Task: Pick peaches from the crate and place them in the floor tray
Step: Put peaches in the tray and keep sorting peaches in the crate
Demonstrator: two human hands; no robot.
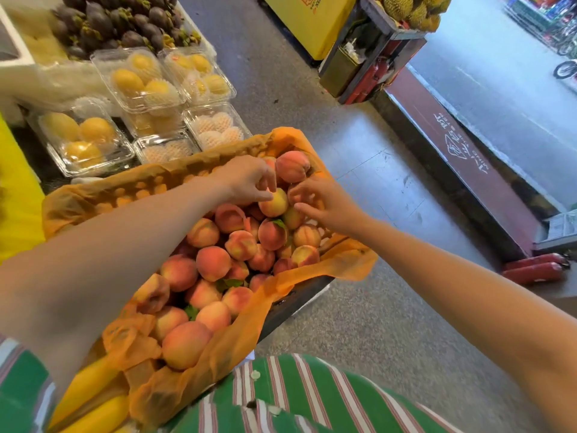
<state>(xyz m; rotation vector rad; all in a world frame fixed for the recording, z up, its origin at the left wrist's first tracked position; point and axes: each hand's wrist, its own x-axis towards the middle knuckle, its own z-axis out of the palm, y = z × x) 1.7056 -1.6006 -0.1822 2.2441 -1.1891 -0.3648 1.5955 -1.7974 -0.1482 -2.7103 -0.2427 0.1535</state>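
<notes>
A dark crate [298, 296] lined with an orange plastic bag [345, 260] holds several pink-orange peaches [213, 263] and stands in front of me. My left hand [248, 179] reaches to the crate's far end, its fingertips closed on the top of a yellowish peach [275, 204]. My right hand [324, 203] hovers just right of that peach with its fingers spread, touching the pile. A large peach [293, 166] lies at the far corner. No floor tray is in view.
Clear boxes of yellow fruit [137, 78] and a heap of mangosteens [125, 21] lie beyond the crate at the left. Bananas [93, 414] lie at the lower left. Red fire extinguishers [534, 267] lie on the grey floor at the right, beside a dark step [462, 157].
</notes>
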